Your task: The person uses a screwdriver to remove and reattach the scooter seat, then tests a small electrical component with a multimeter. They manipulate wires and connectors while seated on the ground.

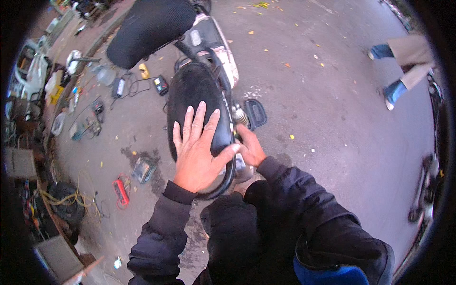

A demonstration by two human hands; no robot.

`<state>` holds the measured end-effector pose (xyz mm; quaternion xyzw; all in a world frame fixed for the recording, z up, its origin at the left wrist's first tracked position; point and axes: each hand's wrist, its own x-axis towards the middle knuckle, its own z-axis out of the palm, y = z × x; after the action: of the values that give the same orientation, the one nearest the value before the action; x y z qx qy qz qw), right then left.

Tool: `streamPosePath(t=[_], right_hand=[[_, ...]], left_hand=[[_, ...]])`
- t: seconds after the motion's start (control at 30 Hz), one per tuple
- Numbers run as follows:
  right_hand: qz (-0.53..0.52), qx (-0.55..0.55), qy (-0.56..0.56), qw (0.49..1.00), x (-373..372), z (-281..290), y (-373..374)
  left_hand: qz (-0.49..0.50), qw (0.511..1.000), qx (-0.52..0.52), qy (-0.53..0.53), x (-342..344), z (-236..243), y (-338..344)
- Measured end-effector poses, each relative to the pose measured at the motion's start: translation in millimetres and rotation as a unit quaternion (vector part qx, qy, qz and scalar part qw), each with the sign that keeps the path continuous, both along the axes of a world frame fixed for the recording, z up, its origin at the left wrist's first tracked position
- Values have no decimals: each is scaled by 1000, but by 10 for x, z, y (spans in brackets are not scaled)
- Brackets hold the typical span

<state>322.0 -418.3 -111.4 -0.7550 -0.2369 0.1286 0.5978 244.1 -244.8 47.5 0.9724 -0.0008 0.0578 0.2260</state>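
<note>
My left hand (197,154) lies flat on the black rear seat (194,90) of a two-wheeled scooter, fingers spread and thumb reaching toward the right side. My right hand (251,149) is at the seat's right side, close to the black rail (227,178). Its fingers are bent in and partly hidden, so what they grip cannot be made out. Just beyond it shows a spring shock absorber (240,115). A black oval footrest (255,114) sticks out to the right. Farther ahead is the mesh-covered front seat (149,31).
To the left on the ground lie a red meter (121,192), a clear plastic bag (142,169), a black charger (118,88) and a yellow device (144,71) among cables. A tyre (66,203) and crates line the left. A person's legs (403,66) stand at the right.
</note>
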Motion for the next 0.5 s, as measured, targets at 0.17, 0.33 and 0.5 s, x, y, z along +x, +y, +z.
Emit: streamPosePath(t=[0.17, 0.33, 0.5], right_hand=[[-15, -6, -47, 999, 60, -170, 82], [37, -19, 57, 998, 183, -124, 153], [-24, -2, -50, 998, 9, -110, 137]], left_hand=[[85, 995, 49, 10, -159, -43, -362], [95, 994, 33, 49, -129, -14, -343], [97, 995, 21, 31, -139, -59, -333]])
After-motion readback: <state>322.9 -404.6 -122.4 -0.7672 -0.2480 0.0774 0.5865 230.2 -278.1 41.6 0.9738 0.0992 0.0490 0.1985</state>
